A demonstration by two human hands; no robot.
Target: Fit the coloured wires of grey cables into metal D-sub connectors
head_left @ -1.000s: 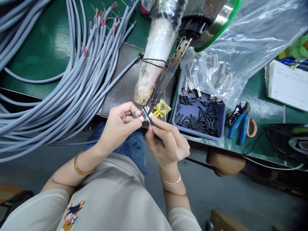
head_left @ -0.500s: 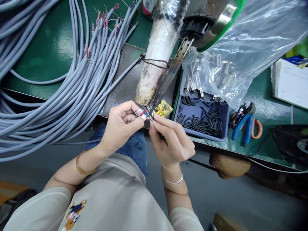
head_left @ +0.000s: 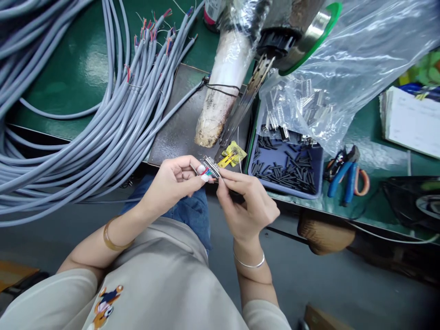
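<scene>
My left hand (head_left: 180, 178) pinches several thin coloured wires (head_left: 207, 171), red, green and blue among them, between thumb and fingers. Against the wire ends sits a small metal multi-pin connector (head_left: 212, 166), and my right hand (head_left: 245, 192) grips its right end between thumb and forefinger. Just beyond the connector, the wrapped white tube (head_left: 220, 91) points down toward my hands. Beside that tube runs a long, slim metal soldering tool (head_left: 245, 105). A yellow piece of packaging (head_left: 233, 156) lies right behind my right fingertips.
Grey cables (head_left: 137, 119) with stripped ends cover the left. A blue tray (head_left: 320, 174) holds black sleeves (head_left: 292, 172) and a plastic bag of connectors (head_left: 299, 107). Cutters (head_left: 349, 176), a notepad (head_left: 412, 121) and a green-rimmed solder spool (head_left: 311, 46) are to the right and back.
Both hands have drawn the connector and wires slightly down toward me, away from the tip of the metal tool. The connector now shows more fully between my fingers.
</scene>
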